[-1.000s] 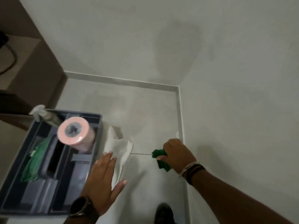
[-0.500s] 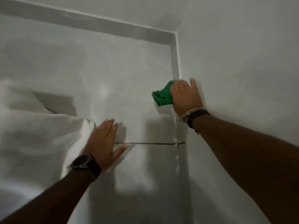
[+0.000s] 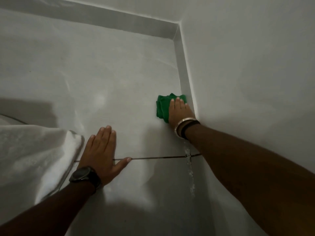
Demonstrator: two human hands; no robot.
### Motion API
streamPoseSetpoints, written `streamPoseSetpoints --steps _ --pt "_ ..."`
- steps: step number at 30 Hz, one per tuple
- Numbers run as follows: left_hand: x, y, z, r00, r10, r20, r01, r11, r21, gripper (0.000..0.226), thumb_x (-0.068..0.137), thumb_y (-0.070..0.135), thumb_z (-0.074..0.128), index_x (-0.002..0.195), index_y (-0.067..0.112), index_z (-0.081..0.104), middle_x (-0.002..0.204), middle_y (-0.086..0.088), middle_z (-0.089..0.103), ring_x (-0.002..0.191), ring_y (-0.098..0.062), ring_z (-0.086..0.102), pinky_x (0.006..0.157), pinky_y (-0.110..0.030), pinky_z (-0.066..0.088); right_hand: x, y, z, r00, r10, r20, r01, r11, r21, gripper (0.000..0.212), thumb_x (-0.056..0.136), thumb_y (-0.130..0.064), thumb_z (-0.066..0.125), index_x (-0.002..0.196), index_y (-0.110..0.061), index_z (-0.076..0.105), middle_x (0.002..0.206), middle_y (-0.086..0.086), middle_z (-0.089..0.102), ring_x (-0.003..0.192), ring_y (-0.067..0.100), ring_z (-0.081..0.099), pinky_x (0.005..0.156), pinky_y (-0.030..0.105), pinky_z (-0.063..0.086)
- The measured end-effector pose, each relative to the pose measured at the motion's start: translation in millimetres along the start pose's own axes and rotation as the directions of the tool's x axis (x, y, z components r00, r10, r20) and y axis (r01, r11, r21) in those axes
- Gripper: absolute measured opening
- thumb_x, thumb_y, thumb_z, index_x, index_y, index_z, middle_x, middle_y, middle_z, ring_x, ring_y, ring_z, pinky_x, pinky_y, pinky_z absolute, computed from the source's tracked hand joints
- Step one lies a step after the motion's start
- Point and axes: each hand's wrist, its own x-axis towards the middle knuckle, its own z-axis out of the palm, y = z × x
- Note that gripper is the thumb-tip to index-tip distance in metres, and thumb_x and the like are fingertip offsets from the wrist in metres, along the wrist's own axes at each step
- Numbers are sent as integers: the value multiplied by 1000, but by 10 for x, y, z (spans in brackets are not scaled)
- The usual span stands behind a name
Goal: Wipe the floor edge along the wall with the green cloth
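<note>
While the green cloth (image 3: 163, 106) is pressed flat under the right hand (image 3: 179, 111), firm contact along the skirting (image 3: 183, 68) should be kept; the left hand (image 3: 102, 150) is spread flat, seemingly bracing.

Head view, downward (near floor (image 3: 105, 79)).

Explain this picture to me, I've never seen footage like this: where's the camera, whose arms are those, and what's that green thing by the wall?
The camera sits on a person's head, looking down at a pale tiled floor in a room corner. No machine here: both arms are that person's. The right hand presses a bunched green cloth onto the floor beside the skirting at the foot of the right wall. The left hand, wearing a dark watch, rests flat and empty on the floor. A white sheet lies at left.
</note>
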Motion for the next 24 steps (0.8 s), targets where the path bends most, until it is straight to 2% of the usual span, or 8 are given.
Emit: streamPoseSetpoints --steps 4,11,18,23,24 --pt "15 2 -39 1000 -12 17 12 1000 2 110 84 84 28 157 3 19 166 -19 14 153 -34 10 120 -50 10 -133 -61 153 999 15 -52 -6 984 178 65 96 -20 34 144 7 -1 154 32 -1 143 41 0 119 48 2" --pt "23 -25 -33 999 -18 31 17 1000 13 111 84 84 28 157 2 16 165 -20 14 152 -35 9 120 -53 12 -501 -123 261 998 32 -44 -24 985 169 53 98 -10 22 142 11 2 151 37 3 141 47 3 118 50 5" --pt "12 -18 -39 999 -27 37 27 1000 -8 111 84 84 29 158 4 10 167 -17 7 153 -32 3 122 -50 8 -1495 -345 510 997 81 7 -81 981 177 57 93 -4 20 143 9 -5 152 34 -4 142 46 -5 119 49 3" --pt "12 -6 -25 999 -23 29 24 1000 -18 110 84 85 27 158 5 10 167 -16 8 153 -31 2 122 -49 6 -2295 -468 768 995 101 -8 -93 939 331 61 89 -4 18 144 2 -7 154 24 -12 143 40 -9 119 44 -3" --pt "12 -2 -28 999 -22 35 22 1000 -16 110 84 85 27 158 6 10 167 -16 7 154 -31 2 122 -48 5 -2434 -494 818 994 107 -26 -91 929 358 62 90 -2 23 144 1 -5 153 22 -11 143 39 -7 119 43 -4"
